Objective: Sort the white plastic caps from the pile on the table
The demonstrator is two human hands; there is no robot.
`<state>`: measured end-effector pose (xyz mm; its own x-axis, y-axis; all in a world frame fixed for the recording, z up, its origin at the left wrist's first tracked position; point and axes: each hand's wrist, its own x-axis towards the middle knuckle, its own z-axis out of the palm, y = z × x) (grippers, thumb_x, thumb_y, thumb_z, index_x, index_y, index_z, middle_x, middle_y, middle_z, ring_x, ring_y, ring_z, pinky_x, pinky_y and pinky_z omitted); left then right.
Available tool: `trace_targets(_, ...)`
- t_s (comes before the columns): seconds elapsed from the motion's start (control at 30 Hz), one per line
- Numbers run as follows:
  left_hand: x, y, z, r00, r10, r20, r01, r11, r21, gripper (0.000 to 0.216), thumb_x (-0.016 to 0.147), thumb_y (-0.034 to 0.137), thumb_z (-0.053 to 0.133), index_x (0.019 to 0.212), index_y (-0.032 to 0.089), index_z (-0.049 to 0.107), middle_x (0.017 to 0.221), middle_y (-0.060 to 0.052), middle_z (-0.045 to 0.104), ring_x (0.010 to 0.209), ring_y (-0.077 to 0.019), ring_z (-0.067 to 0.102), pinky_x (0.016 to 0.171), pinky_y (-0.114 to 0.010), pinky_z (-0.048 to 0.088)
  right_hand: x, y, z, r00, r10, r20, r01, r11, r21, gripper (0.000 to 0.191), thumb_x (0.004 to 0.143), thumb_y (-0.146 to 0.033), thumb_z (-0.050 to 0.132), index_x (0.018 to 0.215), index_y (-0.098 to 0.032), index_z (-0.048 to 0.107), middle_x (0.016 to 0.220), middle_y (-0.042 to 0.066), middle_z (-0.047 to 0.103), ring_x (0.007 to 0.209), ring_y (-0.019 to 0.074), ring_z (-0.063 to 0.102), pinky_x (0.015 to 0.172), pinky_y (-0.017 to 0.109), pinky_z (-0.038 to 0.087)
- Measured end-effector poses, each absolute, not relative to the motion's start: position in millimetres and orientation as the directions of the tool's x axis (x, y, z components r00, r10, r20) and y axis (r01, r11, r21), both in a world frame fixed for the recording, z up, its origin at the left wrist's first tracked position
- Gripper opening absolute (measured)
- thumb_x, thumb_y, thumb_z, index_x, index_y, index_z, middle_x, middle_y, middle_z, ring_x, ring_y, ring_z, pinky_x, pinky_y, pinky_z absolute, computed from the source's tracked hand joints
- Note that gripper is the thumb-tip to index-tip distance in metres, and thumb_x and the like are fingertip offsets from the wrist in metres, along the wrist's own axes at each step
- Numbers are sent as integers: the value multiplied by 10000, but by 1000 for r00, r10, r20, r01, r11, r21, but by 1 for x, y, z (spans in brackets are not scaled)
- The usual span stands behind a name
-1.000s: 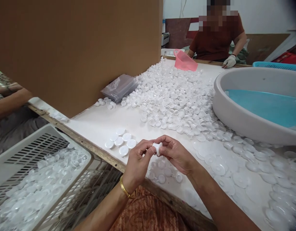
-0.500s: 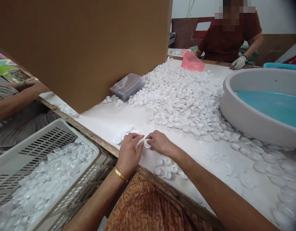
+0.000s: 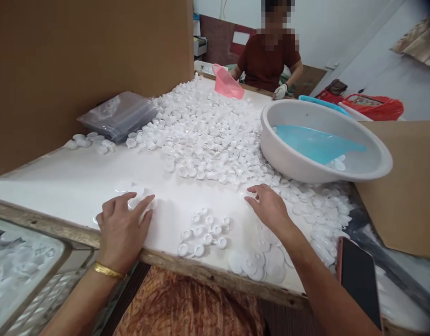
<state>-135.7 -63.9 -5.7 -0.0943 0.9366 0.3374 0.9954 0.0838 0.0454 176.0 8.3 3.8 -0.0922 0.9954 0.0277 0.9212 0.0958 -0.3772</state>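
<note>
My left hand is over the near left part of the white tabletop, its fingers spread above a few white round plastic pieces that it partly hides. Further right, my right hand hovers near the front of a big heap of white cap-like pieces. Its thumb and forefinger are apart, and I see nothing held between them. Between the hands and nearer the edge lies a loose group of small white ring-topped pieces. Flat white discs lie beside that group, partly under my right forearm.
A grey basin with a blue sheet stands at the right. A phone lies by my right arm. Plastic-wrapped packs, a cardboard box, a pink scoop and a white crate surround the work area. Opposite sits a person.
The view has swung to the right. My hands, close together at a small white piece before, are now well apart, with the right one moved toward the heap.
</note>
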Motion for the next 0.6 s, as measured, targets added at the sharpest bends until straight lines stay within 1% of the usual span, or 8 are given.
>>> trace_targets(0.03, -131, -63, -5, -87, 933, 348, 995, 64, 75, 308, 860, 301, 425, 1076, 260, 640, 1180, -115, 507, 1067, -348, 412, 752, -461, 411, 183, 8, 0, -100, 995, 16, 945, 100, -312, 264, 800, -296, 551, 1025, -173, 614, 1047, 106, 599, 967, 260, 545, 766, 375, 423)
trace_targets(0.1, -118, -60, -6, -31, 938, 347, 986, -28, 164, 295, 855, 289, 444, 1075, 261, 638, 1153, -97, 524, 1063, -313, 429, 808, -454, 408, 186, 8, -8, -127, 992, -9, 964, 121, -237, 291, 797, -314, 564, 1038, -160, 612, 1073, 120, 580, 1029, 280, 507, 783, 378, 414)
trace_targets(0.17, -101, -56, -9, 48, 954, 295, 953, -132, 273, 277, 843, 272, 471, 1058, 245, 644, 1085, -89, 557, 1027, -271, 455, 837, -435, 415, 184, 9, -14, -138, 990, -12, 970, 133, -203, 279, 795, -312, 564, 1018, -152, 616, 1063, 118, 578, 1027, 277, 501, 789, 377, 409)
trace_targets(0.27, -75, -49, -14, 145, 975, 167, 894, -202, 399, 276, 833, 256, 493, 1059, 212, 644, 1004, -80, 584, 964, -236, 470, 834, -398, 426, 182, 11, -18, -140, 990, 8, 971, 139, -193, 245, 772, -288, 570, 966, -146, 617, 1026, 104, 590, 1007, 273, 506, 805, 388, 399)
trace_targets(0.33, -62, -43, -16, 181, 979, 96, 872, -205, 444, 285, 829, 268, 510, 1075, 201, 637, 981, -78, 591, 937, -227, 475, 829, -381, 422, 184, 12, -18, -138, 990, 42, 960, 144, -241, 233, 746, -292, 584, 934, -156, 609, 1010, 93, 594, 985, 267, 520, 802, 389, 399)
trace_targets(0.4, -51, -38, -16, 187, 981, 43, 874, -186, 449, 293, 819, 280, 528, 1082, 200, 631, 951, -77, 597, 914, -224, 491, 812, -372, 418, 183, 10, -14, -131, 985, 108, 928, 161, -335, 242, 728, -311, 600, 925, -170, 597, 1009, 85, 595, 955, 257, 538, 788, 382, 406)
trace_targets(0.5, -44, -27, -14, 174, 985, -4, 915, -160, 370, 257, 807, 258, 537, 1032, 205, 650, 907, -78, 606, 880, -230, 526, 774, -370, 410, 167, 6, -5, -169, 974, 154, 838, 224, -498, 281, 727, -328, 613, 969, -189, 579, 996, 74, 610, 885, 231, 571, 748, 358, 425)
trace_targets(0.6, -49, -17, -14, 113, 994, 16, 946, -112, 304, 240, 790, 237, 544, 995, 196, 661, 881, -81, 621, 877, -240, 551, 767, -373, 411, 137, 4, 0, -282, 953, 111, 754, 291, -588, 298, 741, -299, 618, 1015, -195, 565, 961, 62, 628, 842, 210, 587, 722, 340, 436)
